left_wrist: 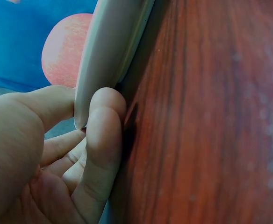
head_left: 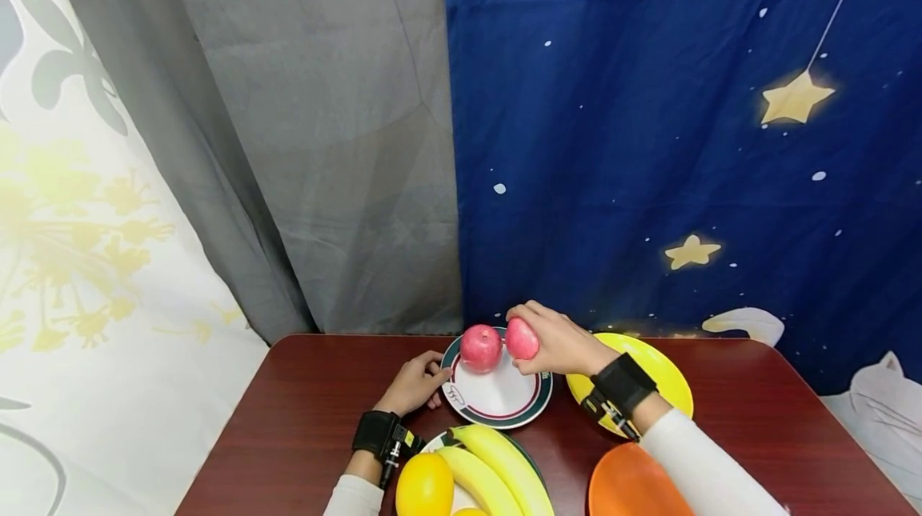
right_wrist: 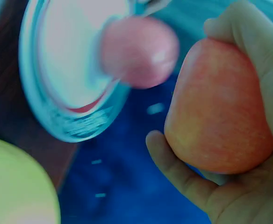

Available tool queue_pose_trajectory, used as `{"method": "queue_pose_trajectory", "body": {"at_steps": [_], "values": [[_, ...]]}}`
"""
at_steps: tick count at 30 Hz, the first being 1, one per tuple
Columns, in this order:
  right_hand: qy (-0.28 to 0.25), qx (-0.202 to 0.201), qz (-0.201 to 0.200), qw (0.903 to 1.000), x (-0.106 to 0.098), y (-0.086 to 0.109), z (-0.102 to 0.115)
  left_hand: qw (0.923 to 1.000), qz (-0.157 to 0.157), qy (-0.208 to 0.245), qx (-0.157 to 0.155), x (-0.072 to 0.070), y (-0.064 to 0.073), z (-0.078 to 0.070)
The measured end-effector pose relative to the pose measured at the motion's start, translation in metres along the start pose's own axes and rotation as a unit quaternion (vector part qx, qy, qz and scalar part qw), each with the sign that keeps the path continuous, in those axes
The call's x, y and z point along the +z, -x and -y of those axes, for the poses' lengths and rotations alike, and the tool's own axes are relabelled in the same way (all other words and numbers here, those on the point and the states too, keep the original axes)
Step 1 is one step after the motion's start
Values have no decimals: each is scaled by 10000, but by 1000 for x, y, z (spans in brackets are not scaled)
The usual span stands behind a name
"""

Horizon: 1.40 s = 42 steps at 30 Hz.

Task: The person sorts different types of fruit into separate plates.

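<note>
In my right hand point(head_left: 558, 340) I grip a red apple point(right_wrist: 220, 109), held over the right side of a white plate with a dark green rim point(head_left: 504, 400). A second red apple point(head_left: 480, 348) sits on the back left part of that plate. My left hand point(head_left: 415, 382) pinches the plate's left edge. In the left wrist view the thumb and a finger point(left_wrist: 106, 133) lie on opposite faces of the plate's rim point(left_wrist: 104, 60), close over the wooden table.
Nearest me, another plate point(head_left: 529, 460) bears bananas point(head_left: 493, 464) and an orange-yellow fruit point(head_left: 425, 486). A yellow plate point(head_left: 673, 380) lies under the right forearm, and an orange plate point(head_left: 634, 484) is at front right. Curtains hang behind the dark red table point(head_left: 288, 420).
</note>
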State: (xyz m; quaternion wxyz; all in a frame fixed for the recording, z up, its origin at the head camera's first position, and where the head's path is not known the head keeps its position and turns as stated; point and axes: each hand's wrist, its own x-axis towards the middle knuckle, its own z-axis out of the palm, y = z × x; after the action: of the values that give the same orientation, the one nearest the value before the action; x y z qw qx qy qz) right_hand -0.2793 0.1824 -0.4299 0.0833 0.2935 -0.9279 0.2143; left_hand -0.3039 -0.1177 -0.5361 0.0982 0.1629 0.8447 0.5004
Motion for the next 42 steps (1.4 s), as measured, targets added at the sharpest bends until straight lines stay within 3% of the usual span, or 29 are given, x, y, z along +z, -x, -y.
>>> {"method": "queue_pose_trajectory", "body": {"at_steps": [5,11,24,28,33,37,42], "values": [[196,228,268,9992,33,-9,-23,10000,-1,-1,-38,2,0,2],[141,188,476,9986,55,-10,-25,10000,-13,34,-78,0,-1,-1],[267,345,636,9970,57,-2,-24,9999,6,124,-8,2,1,-1],[205,307,593,9976,45,1,-26,9999,-16,130,7,1,2,0],[-273,391,31,9989,-1,23,-40,9999,-19,111,3,-1,3,1],[-680,704,-443,9942,-38,59,-65,9999,-59,149,-61,-2,3,1],[-822,1511,-667,9828,-54,119,-104,9999,-30,140,-37,0,3,-1]]}}
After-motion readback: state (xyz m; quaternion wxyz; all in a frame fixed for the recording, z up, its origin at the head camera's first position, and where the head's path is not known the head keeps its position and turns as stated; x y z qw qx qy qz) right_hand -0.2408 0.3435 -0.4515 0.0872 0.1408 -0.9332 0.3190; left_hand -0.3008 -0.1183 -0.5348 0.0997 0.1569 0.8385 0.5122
